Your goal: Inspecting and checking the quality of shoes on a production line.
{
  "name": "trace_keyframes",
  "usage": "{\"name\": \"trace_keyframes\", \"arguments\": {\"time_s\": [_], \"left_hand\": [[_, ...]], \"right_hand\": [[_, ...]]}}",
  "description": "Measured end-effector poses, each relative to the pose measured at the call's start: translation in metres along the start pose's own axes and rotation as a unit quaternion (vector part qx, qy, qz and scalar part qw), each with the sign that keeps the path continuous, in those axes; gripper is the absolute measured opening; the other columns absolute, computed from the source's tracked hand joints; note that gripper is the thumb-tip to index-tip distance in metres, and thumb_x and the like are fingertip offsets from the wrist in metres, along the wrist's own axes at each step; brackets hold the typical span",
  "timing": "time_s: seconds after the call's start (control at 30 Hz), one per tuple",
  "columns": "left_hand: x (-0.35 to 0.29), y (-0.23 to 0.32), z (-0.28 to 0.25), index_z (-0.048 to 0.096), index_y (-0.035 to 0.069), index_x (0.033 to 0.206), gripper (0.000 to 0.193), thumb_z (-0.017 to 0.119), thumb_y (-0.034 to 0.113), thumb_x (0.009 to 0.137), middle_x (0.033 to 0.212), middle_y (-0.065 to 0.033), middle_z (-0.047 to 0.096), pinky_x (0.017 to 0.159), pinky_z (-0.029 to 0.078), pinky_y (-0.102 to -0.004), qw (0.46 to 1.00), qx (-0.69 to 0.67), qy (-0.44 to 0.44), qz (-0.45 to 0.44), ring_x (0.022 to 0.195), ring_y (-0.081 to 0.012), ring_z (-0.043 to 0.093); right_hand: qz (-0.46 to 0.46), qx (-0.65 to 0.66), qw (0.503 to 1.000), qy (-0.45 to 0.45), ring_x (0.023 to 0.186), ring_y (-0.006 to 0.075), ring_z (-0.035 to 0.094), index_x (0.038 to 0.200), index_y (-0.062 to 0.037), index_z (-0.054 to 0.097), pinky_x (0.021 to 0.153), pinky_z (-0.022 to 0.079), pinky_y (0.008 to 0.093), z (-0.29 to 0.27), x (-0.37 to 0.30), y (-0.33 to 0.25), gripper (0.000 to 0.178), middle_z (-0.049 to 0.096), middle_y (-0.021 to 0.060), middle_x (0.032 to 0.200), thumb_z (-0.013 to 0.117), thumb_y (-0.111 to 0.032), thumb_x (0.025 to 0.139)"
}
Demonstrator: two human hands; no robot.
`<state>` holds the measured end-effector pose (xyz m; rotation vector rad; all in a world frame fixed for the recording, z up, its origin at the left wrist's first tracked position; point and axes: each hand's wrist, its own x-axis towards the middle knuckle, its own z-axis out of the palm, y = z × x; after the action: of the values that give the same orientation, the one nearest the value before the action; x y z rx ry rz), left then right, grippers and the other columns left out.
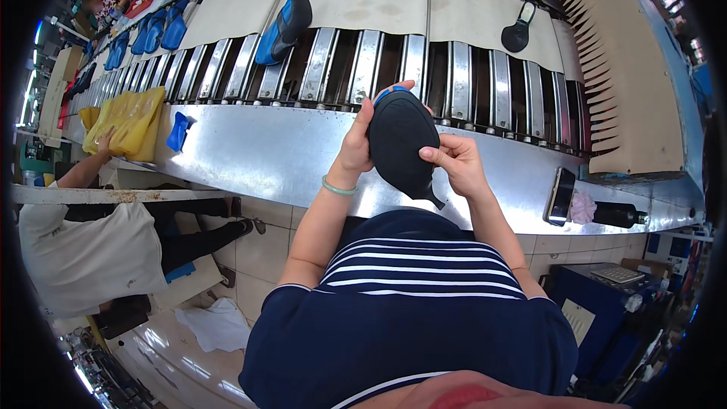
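In front of my body I hold a black shoe upper (401, 140), raised above the metal edge of the conveyor. Its broad rounded face is turned up, a narrow strap hangs from the lower end, and a bit of blue shows at the top. My left hand (357, 138) grips its left side, with fingertips showing behind the top edge. My right hand (459, 163) pinches the right side, thumb on the black face and fingers mostly hidden behind. Beyond, a blue shoe last (274, 39) with a black upper stands tilted on the conveyor.
The roller conveyor (363, 64) carries pale mats (363, 0) and a black strapped shoe piece (516, 35). Several blue lasts stand far left, near a yellow plastic bag (125, 125) touched by another person's hand. A blue piece (179, 131), phone (560, 195) and black bottle (617, 214) lie along the ledge.
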<state>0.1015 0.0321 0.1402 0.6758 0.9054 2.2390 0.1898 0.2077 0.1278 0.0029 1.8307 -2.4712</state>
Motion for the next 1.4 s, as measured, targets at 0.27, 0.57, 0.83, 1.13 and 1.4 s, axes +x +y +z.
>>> {"name": "trace_keyframes", "arguments": {"time_s": [0.27, 0.57, 0.83, 1.13, 1.4], "left_hand": [[-0.002, -0.001, 0.002, 0.027, 0.004, 0.149, 0.080, 0.026, 0.065, 0.097, 0.126, -0.0250, 0.055, 0.098, 0.049, -0.0400, 1.000, 0.019, 0.003, 0.005, 0.115, -0.0290, 0.058], [-0.003, -0.005, 0.003, 0.031, 0.003, 0.147, 0.078, 0.026, 0.064, 0.098, 0.123, -0.0264, 0.056, 0.095, 0.051, -0.0396, 0.999, 0.028, 0.016, 0.009, 0.112, -0.0296, 0.060], [-0.001, 0.009, 0.016, 0.035, 0.000, 0.144, 0.075, 0.030, 0.060, 0.098, 0.124, -0.0260, 0.058, 0.096, 0.051, -0.0395, 0.996, 0.082, 0.029, -0.010, 0.113, -0.0293, 0.062], [0.004, 0.014, 0.020, 0.046, 0.000, 0.134, 0.071, 0.059, 0.048, 0.083, 0.115, -0.0184, 0.062, 0.093, 0.051, -0.0333, 0.997, 0.063, 0.004, -0.040, 0.104, -0.0234, 0.064], [0.008, 0.010, 0.016, 0.047, -0.001, 0.132, 0.071, 0.064, 0.042, 0.078, 0.118, -0.0227, 0.060, 0.095, 0.051, -0.0359, 0.995, 0.085, 0.003, -0.058, 0.105, -0.0269, 0.063]], "right_hand": [[-0.009, 0.003, 1.000, 0.004, 0.056, 0.0013, 0.048, 0.081, -0.0004, 0.069, 0.051, 0.036, 0.0196, 0.006, -0.004, -0.003, 0.017, 0.059, -0.0041, 0.063, 0.073, -0.015, 0.088], [-0.019, 0.011, 1.000, 0.012, 0.053, 0.0002, 0.042, 0.078, -0.0001, 0.068, 0.049, 0.030, 0.0200, 0.003, -0.006, 0.006, 0.019, 0.054, -0.0060, 0.059, 0.074, -0.015, 0.088], [-0.024, 0.024, 0.999, 0.013, 0.055, -0.0002, 0.045, 0.080, 0.0021, 0.068, 0.049, 0.033, 0.0196, -0.002, -0.009, 0.009, 0.017, 0.056, -0.0051, 0.060, 0.073, -0.012, 0.088], [-0.027, -0.006, 1.000, -0.007, 0.060, 0.0013, 0.052, 0.084, 0.0032, 0.069, 0.053, 0.037, 0.0182, -0.008, -0.012, 0.009, 0.013, 0.063, -0.0009, 0.068, 0.072, -0.008, 0.088], [-0.039, -0.007, 0.999, -0.013, 0.060, 0.0016, 0.054, 0.083, 0.0028, 0.068, 0.053, 0.038, 0.0180, -0.015, -0.013, 0.010, 0.013, 0.064, -0.0005, 0.068, 0.073, -0.008, 0.088]]}}
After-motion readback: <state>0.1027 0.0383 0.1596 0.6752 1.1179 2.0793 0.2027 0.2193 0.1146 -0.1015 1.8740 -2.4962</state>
